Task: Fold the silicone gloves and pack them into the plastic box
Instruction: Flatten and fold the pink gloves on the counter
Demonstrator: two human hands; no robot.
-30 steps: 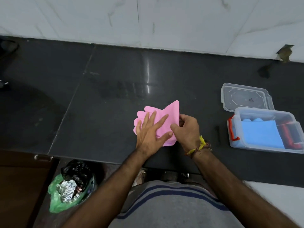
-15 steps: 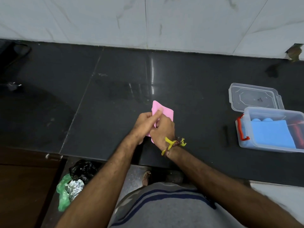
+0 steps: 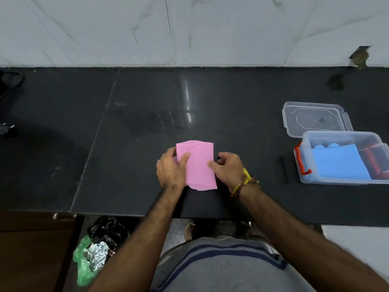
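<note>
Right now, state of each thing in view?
Pink silicone glove: folded, on black countertop.
Left hand: grips glove's left edge.
Right hand: pinches its right edge.
Clear plastic box: open, holds folded blue glove.
Clear lid: off, behind box.

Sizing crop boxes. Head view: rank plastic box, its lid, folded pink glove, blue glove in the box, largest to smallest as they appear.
1. plastic box
2. lid
3. blue glove and pink glove: look alike, unranked; hands cover part of the pink glove.
</note>
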